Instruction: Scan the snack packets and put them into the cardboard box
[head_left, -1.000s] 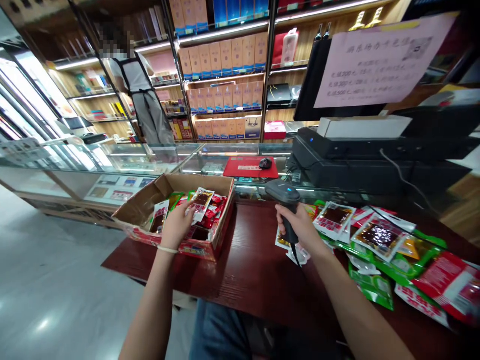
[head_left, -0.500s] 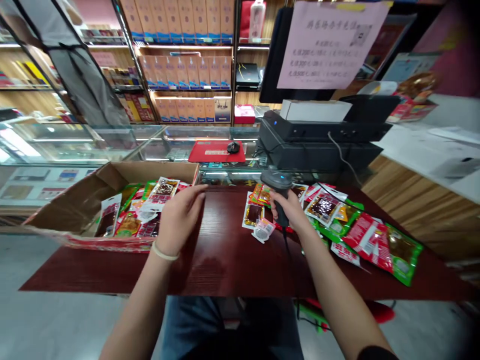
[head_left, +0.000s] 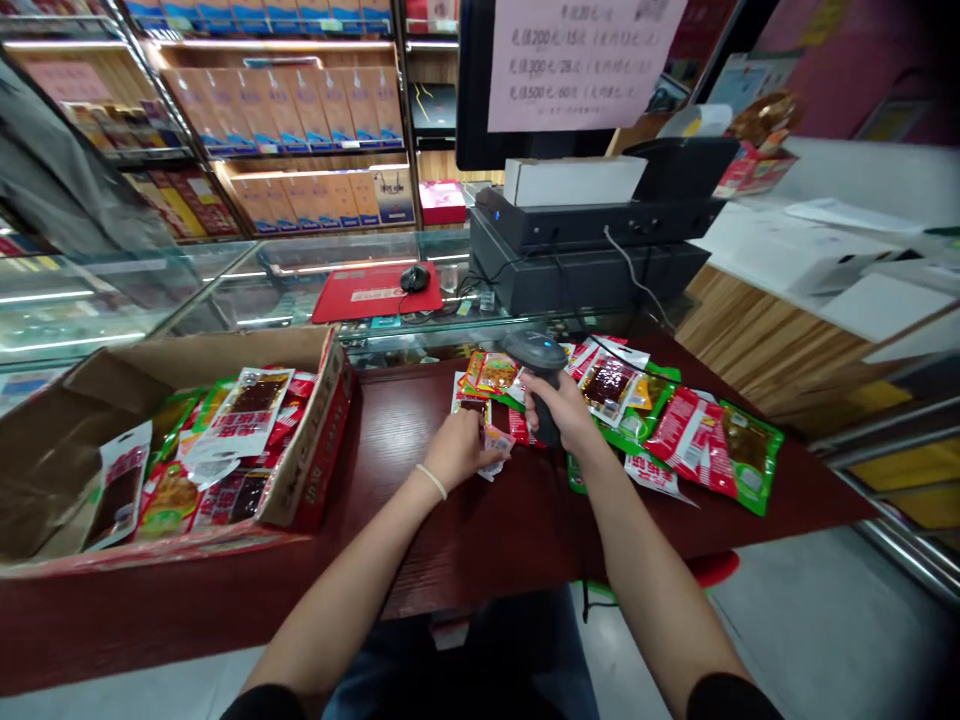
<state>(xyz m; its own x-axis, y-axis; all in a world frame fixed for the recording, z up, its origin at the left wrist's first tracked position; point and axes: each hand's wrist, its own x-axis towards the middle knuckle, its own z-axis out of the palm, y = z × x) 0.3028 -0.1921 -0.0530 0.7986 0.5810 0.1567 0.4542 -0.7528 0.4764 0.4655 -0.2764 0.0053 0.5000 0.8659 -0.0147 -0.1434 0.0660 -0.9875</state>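
My right hand (head_left: pixel 561 412) grips a black handheld barcode scanner (head_left: pixel 534 358) upright over the dark red table (head_left: pixel 450 520). My left hand (head_left: pixel 463 450) rests on the table beside it, fingers closed on a small clear snack packet (head_left: pixel 497 440) at the edge of a spread of packets. More snack packets (head_left: pixel 675 430), red, green and white, lie to the right of the scanner. At the left stands an open cardboard box (head_left: pixel 307 440) with several similar packets inside.
Behind the table is a glass counter (head_left: pixel 247 280) with a red mouse pad (head_left: pixel 375 291) and mouse (head_left: pixel 414 278). A black till machine (head_left: pixel 592 240) with cables stands at the back. Shelves of boxed goods (head_left: pixel 285 110) line the far wall.
My left hand left the cardboard box, crossed the table to the right and closed on a small packet beside the scanner. The view swung right; the right hand kept the scanner.
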